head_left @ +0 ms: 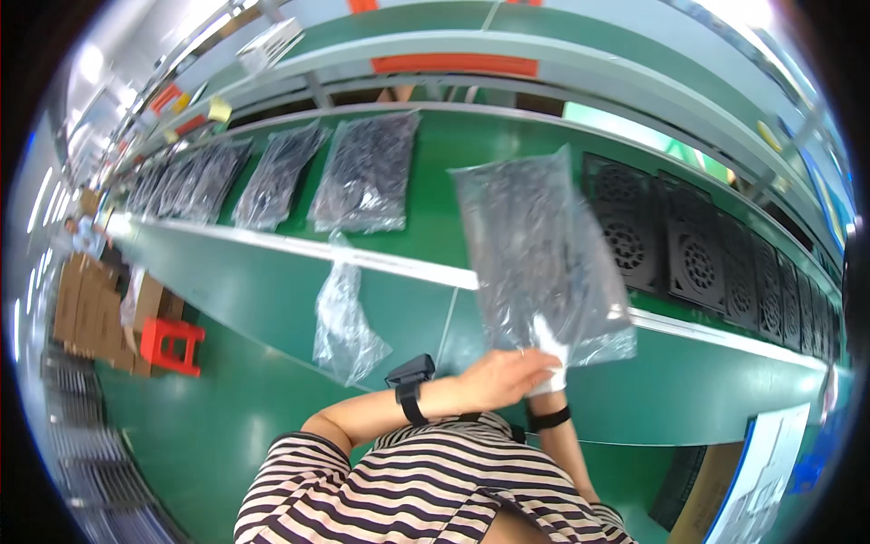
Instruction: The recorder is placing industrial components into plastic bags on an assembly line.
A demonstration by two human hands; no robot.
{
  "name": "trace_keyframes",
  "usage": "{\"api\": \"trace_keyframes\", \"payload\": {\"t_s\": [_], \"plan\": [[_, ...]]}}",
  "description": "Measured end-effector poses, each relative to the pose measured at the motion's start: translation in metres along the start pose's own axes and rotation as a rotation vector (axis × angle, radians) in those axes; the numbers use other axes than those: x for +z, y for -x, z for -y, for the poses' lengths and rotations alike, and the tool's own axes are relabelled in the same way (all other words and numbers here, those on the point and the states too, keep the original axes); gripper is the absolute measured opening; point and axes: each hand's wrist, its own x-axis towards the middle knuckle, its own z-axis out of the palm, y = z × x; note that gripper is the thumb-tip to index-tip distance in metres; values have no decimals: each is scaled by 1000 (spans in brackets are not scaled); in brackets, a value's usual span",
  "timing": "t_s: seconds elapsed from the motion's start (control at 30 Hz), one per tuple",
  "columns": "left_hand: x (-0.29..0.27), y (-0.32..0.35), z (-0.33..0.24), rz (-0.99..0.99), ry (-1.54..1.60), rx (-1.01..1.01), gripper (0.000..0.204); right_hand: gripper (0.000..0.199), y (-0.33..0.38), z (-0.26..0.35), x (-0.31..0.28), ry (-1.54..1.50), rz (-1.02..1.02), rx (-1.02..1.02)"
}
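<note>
A clear plastic bag (536,249) with a dark flat panel inside is held up in front of me, over the near edge of the belt. My right hand (551,372), in a white glove, grips the bag at its lower end; part of this hand is hidden behind the left one. Bent across the same lower end, my bare left hand (501,379) has its fingers closed on the plastic, close against the glove. An empty crumpled clear bag (344,313) hangs near the bench edge, left of my hands.
Bagged dark panels (367,172) lie along the green belt (435,213) to the left. Unbagged black panels with round grilles (696,254) line it to the right. A red stool (172,344) and cardboard boxes (86,308) stand on the floor at left.
</note>
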Motion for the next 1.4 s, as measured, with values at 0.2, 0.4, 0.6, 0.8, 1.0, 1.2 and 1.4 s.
{"api": "trace_keyframes", "payload": {"t_s": [0.2,0.4,0.6,0.8,1.0,1.2,1.4], "plan": [[-91,77,94,-309,-675,-521,48,51,-114,16,13,1299,-80,-319],[-134,166,103,-636,-1117,-909,68,59,-203,-27,28,1948,607,-611],[-175,220,111,-487,-1073,-1317,51,59,-145,-57,62,1619,845,-479],[-143,174,156,-738,-330,-1053,31,98,-10,-37,87,1195,1117,115],[-60,32,123,-411,357,-983,46,38,11,-93,27,540,382,709],[-2,102,190,-274,-651,-613,60,20,12,-72,-56,278,-76,954],[-38,163,199,-293,-1026,-850,55,27,22,12,-94,610,258,1034]]}}
